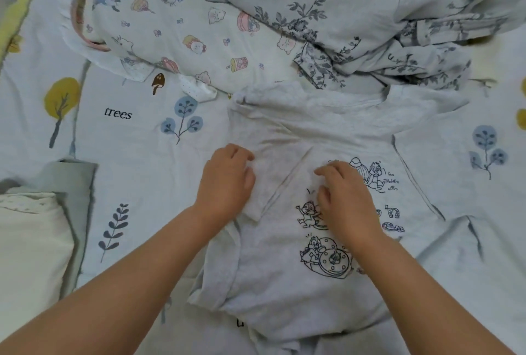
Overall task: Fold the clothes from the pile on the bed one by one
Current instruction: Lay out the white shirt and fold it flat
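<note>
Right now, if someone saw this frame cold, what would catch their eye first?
Probably the two bare arms reaching in from the bottom, with the left hand and right hand resting on a pale grey T-shirt spread mid-bed, its cartoon chipmunk print partly under the right hand. Behind it, at the top right, lies a crumpled floral garment, beside a white cartoon-print one.
</note>
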A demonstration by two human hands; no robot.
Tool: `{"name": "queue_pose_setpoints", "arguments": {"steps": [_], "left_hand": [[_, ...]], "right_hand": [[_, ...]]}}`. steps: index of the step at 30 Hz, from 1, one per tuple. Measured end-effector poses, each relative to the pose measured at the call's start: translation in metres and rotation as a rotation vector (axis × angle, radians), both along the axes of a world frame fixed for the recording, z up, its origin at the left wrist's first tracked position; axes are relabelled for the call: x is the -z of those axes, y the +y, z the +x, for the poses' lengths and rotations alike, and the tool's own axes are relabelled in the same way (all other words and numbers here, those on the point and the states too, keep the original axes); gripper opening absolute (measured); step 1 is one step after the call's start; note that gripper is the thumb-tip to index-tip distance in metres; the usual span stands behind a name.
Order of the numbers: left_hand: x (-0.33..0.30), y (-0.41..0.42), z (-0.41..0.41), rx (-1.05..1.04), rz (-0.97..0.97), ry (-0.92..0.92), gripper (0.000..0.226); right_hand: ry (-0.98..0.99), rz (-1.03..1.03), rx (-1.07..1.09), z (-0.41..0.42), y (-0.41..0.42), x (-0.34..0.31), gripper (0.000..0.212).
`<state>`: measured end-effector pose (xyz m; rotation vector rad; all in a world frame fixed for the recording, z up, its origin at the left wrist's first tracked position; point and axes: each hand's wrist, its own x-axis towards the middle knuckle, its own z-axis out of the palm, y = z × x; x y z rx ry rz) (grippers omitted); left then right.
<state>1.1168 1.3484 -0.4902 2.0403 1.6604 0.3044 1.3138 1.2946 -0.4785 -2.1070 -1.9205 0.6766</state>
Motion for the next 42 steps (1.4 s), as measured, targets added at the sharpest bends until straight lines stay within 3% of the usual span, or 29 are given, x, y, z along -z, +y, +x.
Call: {"name": "queue_pose_setpoints", "arguments": {"steps": [4,7,13,17,19,24,29,32,33,35,37,39,41,42], "left_hand": [[-0.002,-0.049,-0.018,-0.163,-0.116,0.042,0.046],[-0.004,-0.08,-0.023,-0.347,-0.263,-0.012,0.031],[-0.019,-0.129,-0.024,-0.392,-0.388,-0.083,0.019],[-0.026,-0.153,-0.025,-0.475,-0.437,-0.132,0.062],[-0.029,-0.161,-0.026,-0.49,-0.446,-0.163,0.071],[-0.029,-0.177,-0.036,-0.319,-0.444,-0.07,0.047],[-0.038,-0.185,-0.03,-0.27,-0.152,-0.282,0.022],[-0.049,-0.187,-0.02,-0.466,-0.185,-0.468,0.028],[-0.052,-0.186,-0.019,-0.535,-0.203,-0.544,0.024],[-0.059,-0.183,-0.022,-0.629,-0.237,-0.652,0.006],[-0.06,-0.179,-0.036,-0.694,-0.239,-0.604,0.01],[-0.056,-0.177,-0.054,-0.744,-0.265,-0.356,0.027],[-0.051,-0.181,-0.067,-0.767,-0.385,-0.121,0.042],[-0.048,-0.185,-0.071,-0.758,-0.484,-0.098,0.047]], "right_hand": [[-0.032,-0.086,0.107,0.019,-0.049,-0.009,0.031],[-0.11,-0.171,0.168,0.028,-0.083,-0.01,0.041],[-0.232,-0.257,0.214,0.041,-0.141,-0.009,0.061],[-0.318,-0.324,0.333,0.055,-0.167,-0.008,0.069],[-0.341,-0.346,0.429,0.064,-0.178,-0.011,0.069],[-0.147,-0.313,0.707,0.085,-0.207,-0.01,0.052],[0.049,-0.466,0.946,0.09,-0.222,-0.007,0.067],[0.222,-0.45,0.878,0.096,-0.225,-0.01,0.039],[0.229,-0.415,0.821,0.099,-0.224,-0.012,0.022],[0.205,-0.32,0.787,0.108,-0.224,-0.017,0.011],[0.187,-0.197,0.826,0.121,-0.225,-0.025,0.011],[0.17,-0.089,0.879,0.135,-0.228,-0.032,0.011],[0.181,-0.106,0.916,0.145,-0.23,-0.031,0.017],[0.218,-0.17,0.924,0.146,-0.231,-0.03,0.029]]}}
